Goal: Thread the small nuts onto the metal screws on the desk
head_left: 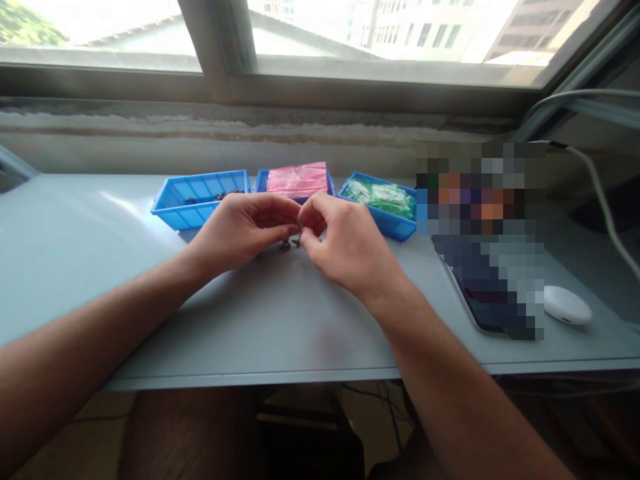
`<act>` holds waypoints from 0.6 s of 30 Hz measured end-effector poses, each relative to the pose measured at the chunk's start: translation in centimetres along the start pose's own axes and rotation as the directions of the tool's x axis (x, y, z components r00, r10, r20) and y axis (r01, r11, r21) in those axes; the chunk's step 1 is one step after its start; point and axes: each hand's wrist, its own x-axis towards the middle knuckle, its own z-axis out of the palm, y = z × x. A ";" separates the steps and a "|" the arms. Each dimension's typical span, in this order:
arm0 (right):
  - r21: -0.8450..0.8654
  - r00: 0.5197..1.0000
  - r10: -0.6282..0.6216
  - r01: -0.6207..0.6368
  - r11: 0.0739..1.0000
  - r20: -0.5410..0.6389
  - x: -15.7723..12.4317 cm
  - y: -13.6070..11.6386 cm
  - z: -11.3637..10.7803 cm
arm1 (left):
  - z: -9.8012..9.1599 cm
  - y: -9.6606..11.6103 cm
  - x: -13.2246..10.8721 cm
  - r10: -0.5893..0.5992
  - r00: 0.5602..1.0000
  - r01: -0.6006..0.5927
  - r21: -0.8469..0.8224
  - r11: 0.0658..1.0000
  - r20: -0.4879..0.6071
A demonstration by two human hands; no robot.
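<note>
My left hand (249, 223) and my right hand (344, 241) meet above the desk, fingertips almost touching. Between the fingertips is a small brownish piece (299, 227), too small to name, and my right thumb and index finger pinch it. The left hand's fingers are closed together beside it and partly hide what they hold. Just below the hands, several small dark pieces (285, 245) lie on the desk. More dark pieces (225, 195) are in the left blue bin (200, 215), behind my left hand.
A middle blue bin (259, 181) holds pink plastic bags (297, 179). In the right blue bin (397, 228) are green plastic bags (383, 198). A phone (473, 293) and a white rounded case (567, 305) lie right on the grey desk (280, 327). A window frame (220, 40) stands behind.
</note>
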 end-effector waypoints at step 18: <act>0.024 0.992 -0.011 0.014 1.000 -0.123 -0.1 0.0 -0.3 | -0.5 0.3 0.0 -0.056 0.998 0.056 0.121 0.991 0.000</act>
